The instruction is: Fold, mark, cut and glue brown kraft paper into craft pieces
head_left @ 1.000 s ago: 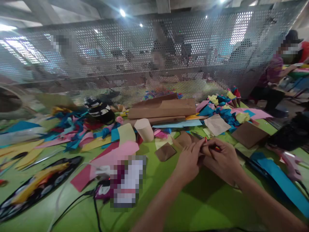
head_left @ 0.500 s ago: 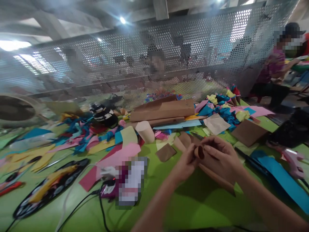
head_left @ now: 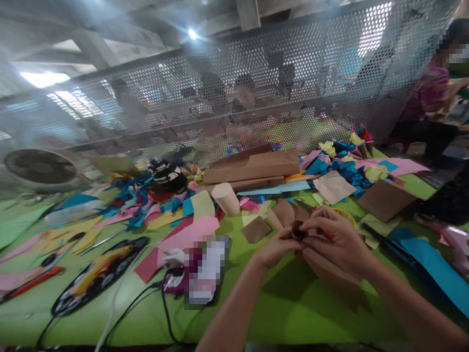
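Note:
A sheet of brown paper (head_left: 331, 275), its upper end curled into a small roll, is between my hands above the green table. My left hand (head_left: 277, 248) pinches the rolled end from the left. On the other side my right hand (head_left: 331, 234) holds the roll with thumb and fingers, close to my left fingertips. The rest of the sheet hangs down below my right hand toward the table. Brown paper pieces (head_left: 284, 212) lie just behind the hands, and a small brown square (head_left: 256, 230) lies to their left.
On the green table (head_left: 286, 318) are a phone (head_left: 208, 271), cables, a black oval tray (head_left: 98, 274), orange-handled scissors (head_left: 34, 283), a paper cylinder (head_left: 226, 199), coloured scraps and blue paper (head_left: 436, 271). A fan (head_left: 42, 166) stands far left; a person (head_left: 432, 93) sits at right.
The view has shifted, so most things appear farther right. The rolled paper end has tilted so its opening faces more upward, and my right fingers have changed position around it.

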A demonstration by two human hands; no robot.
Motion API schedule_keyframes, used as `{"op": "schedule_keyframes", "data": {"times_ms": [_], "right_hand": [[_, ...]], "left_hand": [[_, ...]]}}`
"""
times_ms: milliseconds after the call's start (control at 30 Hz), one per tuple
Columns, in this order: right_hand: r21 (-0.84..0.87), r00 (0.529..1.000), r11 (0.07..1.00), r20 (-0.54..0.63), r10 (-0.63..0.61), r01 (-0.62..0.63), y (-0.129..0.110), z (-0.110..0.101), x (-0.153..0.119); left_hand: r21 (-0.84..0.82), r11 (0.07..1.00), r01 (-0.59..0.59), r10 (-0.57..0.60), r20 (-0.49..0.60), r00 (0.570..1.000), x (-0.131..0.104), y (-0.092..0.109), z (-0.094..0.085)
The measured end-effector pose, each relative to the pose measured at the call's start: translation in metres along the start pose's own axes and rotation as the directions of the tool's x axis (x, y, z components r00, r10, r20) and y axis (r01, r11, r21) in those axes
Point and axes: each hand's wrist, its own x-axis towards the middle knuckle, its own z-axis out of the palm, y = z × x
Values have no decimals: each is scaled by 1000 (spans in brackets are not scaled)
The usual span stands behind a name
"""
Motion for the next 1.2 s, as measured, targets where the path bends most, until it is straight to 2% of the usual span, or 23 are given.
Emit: {"op": "schedule_keyframes", "data": {"times_ms": [233, 433, 600, 800, 1000, 1200], "right_hand": [[-20, 998, 999, 37, 51, -50, 10, -1, -3], [-64, 999, 998, 45, 27, -24, 14, -1, -1], [-96, 998, 995, 51, 44, -39, 15, 0, -1], [-130, 997, 990, 53, 55, -47, 19, -1, -2], [-164, 995, 987, 102, 11, 6, 20, -2, -2], [-166, 995, 986, 96, -15, 31, 22, 1, -3]], "left_hand": [[-102, 994, 48, -42, 58, 997, -1, 5, 5], [-157, 986, 53, -61, -48, 997, -1, 4, 4], [-146, 988, 46, -47, -10, 999, 2, 6, 4], [-105, 991, 78, -80, -14, 997, 0, 10, 5], [-89, 994, 57, -58, -11, 998, 0, 9, 3], [-53, 998, 40, -40, 14, 999, 1, 10, 4]]}}
